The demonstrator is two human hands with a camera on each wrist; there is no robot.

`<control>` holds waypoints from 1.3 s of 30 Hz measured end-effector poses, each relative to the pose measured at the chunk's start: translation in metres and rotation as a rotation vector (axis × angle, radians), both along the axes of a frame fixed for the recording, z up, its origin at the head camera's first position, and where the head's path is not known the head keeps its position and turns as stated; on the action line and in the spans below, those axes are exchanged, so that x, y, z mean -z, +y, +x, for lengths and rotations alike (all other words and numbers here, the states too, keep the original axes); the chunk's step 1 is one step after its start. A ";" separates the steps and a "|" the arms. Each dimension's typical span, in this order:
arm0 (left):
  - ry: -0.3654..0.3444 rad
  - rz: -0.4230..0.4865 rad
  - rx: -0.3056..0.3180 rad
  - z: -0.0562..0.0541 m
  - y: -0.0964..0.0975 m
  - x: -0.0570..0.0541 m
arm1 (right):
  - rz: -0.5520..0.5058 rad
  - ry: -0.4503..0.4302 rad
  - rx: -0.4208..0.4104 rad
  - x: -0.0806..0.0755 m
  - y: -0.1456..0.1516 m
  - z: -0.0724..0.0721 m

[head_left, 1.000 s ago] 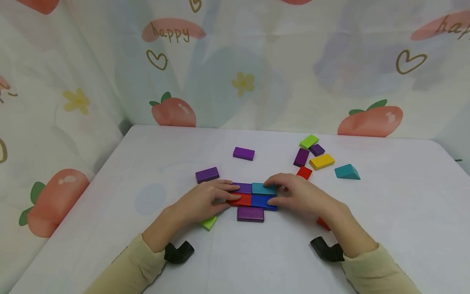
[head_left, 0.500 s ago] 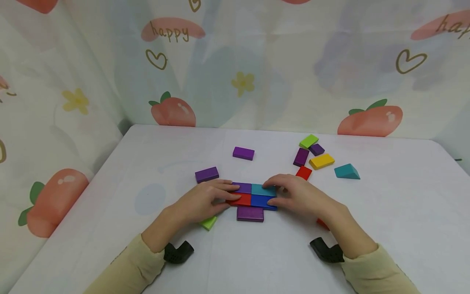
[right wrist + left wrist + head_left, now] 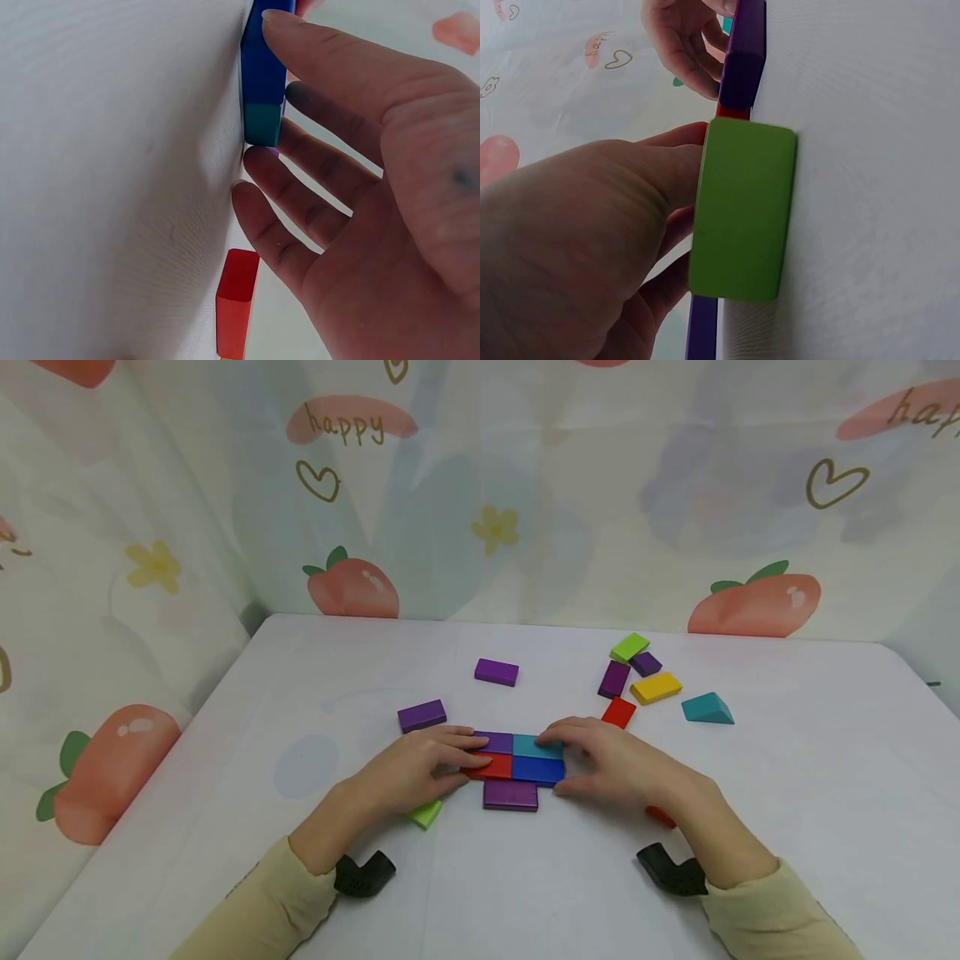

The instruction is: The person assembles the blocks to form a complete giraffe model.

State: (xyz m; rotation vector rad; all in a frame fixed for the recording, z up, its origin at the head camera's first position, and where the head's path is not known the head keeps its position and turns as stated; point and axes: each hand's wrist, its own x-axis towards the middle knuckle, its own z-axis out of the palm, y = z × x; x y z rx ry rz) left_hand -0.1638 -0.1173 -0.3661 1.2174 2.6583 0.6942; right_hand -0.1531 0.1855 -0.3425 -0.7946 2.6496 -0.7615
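Note:
Four-sided flat blocks lie packed together: a purple block [image 3: 495, 742], a teal block [image 3: 536, 747], a red block [image 3: 492, 767] and a blue block [image 3: 537, 770]. My left hand [image 3: 416, 770] rests its extended fingers on the purple and red ones, with its thumb by the near left edge. My right hand [image 3: 618, 760] touches the teal block with a fingertip; its thumb is against the blue block's near right corner. In the right wrist view its other fingers are loosely bent and hold nothing. Touching the near side lies another purple block [image 3: 511, 796].
A green block [image 3: 426, 814] lies partly under my left hand. Two purple blocks [image 3: 422, 716] sit farther back. At the back right are several loose blocks, among them a yellow block [image 3: 656, 688], a red block [image 3: 618, 712] and a teal wedge [image 3: 707, 708].
My right thumb has moved from the top of the blue block down to its near right corner. The left hand and the blocks look unmoved.

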 end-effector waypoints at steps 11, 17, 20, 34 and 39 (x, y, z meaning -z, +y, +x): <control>-0.001 -0.013 0.007 0.001 0.000 0.000 | -0.001 0.012 -0.016 0.001 0.001 0.001; -0.006 -0.021 0.024 0.002 0.002 -0.002 | 0.015 0.013 -0.011 -0.002 0.002 0.004; -0.011 -0.024 0.038 0.004 0.004 -0.004 | 0.017 0.002 -0.007 -0.003 0.003 0.006; 0.048 -0.079 0.092 0.012 0.008 -0.011 | 0.017 -0.062 -0.003 -0.007 0.004 0.012; 0.051 -0.078 0.097 0.014 0.008 -0.012 | 0.020 -0.080 0.003 -0.009 0.004 0.013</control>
